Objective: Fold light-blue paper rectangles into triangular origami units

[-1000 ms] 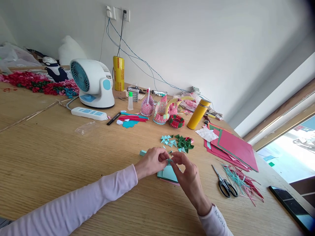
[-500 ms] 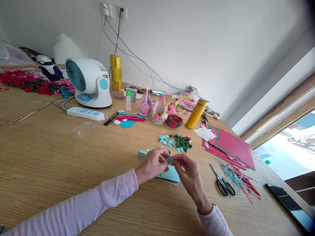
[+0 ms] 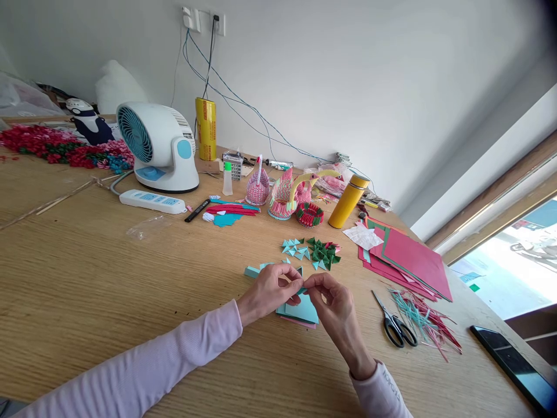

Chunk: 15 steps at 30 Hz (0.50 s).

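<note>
A small folded piece of light blue paper (image 3: 301, 290) is pinched between my two hands, mostly covered by fingers. My left hand (image 3: 274, 288) grips it from the left with thumb and fingertips. From the right, my right hand (image 3: 331, 296) pinches its other end. Beneath them on the table lies a stack of light blue paper sheets (image 3: 300, 312), with a pink edge showing underneath. Just beyond my hands are small light blue folded triangles (image 3: 296, 249) and a heap of dark green folded triangles (image 3: 322, 253).
Black-handled scissors (image 3: 394, 325) lie right of my hands beside thin paper strips (image 3: 424, 316). Red paper sheets (image 3: 413, 261) and a phone (image 3: 513, 360) are further right. Behind stand a yellow bottle (image 3: 348, 201), paper swans (image 3: 282, 194), a red-green paper ring (image 3: 310, 215) and a white fan (image 3: 163, 145).
My fingertips have shifted slightly on the light blue paper, and less of it shows between them. Both hands stay in about the same place.
</note>
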Motion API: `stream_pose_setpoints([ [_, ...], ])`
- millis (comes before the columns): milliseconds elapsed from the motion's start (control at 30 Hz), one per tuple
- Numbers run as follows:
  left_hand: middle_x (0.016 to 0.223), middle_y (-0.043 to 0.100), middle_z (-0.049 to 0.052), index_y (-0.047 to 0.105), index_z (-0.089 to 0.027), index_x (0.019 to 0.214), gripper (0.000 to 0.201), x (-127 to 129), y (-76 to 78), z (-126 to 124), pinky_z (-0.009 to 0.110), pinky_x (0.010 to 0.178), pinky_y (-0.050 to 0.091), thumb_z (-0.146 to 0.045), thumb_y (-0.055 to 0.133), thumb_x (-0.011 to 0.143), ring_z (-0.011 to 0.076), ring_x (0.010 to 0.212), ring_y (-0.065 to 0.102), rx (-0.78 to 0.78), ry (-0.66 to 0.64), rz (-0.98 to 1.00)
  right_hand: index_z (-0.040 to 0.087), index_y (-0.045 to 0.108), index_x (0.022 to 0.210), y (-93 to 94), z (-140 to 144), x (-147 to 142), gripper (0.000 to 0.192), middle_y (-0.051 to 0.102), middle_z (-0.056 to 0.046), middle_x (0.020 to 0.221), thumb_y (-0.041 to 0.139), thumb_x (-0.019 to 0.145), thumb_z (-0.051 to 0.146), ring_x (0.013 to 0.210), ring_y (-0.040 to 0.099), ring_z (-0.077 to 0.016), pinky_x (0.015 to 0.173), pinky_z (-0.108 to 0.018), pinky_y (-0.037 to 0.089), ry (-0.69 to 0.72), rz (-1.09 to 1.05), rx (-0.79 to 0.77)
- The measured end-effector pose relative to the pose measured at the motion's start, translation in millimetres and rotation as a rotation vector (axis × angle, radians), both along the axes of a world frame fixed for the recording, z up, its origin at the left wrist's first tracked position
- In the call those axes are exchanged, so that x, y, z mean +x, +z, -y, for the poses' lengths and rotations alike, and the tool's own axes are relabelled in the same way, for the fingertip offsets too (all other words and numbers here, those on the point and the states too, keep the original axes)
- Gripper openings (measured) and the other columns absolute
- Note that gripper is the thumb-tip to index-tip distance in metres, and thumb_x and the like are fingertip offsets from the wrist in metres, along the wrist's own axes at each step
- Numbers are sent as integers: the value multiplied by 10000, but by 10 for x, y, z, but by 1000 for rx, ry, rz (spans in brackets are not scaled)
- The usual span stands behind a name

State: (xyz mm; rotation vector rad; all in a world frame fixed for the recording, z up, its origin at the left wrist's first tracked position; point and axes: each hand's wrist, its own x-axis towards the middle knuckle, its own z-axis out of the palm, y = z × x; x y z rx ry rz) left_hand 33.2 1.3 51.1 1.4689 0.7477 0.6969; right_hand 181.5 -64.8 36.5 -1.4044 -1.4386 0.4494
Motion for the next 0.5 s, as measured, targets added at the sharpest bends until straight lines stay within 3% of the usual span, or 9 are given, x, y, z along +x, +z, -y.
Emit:
stream_pose_setpoints([
  [233, 757, 658, 61, 652, -109, 885, 437, -15, -91, -50, 273, 572, 542, -488, 713, 677, 186, 668, 684, -17, -89, 9, 194, 605, 924, 31, 20, -16, 116, 675, -45, 833, 574, 833, 257, 728, 668, -176, 677, -291, 547, 22, -74, -17],
  [500, 754, 647, 44, 634, -111, 828, 412, -33, 9, -16, 202, 502, 456, -457, 751, 637, 151, 673, 634, -92, 12, 135, 188, 606, 943, 6, 18, -32, 199, 654, -41, 807, 541, 898, 370, 687, 647, -163, 651, -286, 529, 97, -150, -49],
])
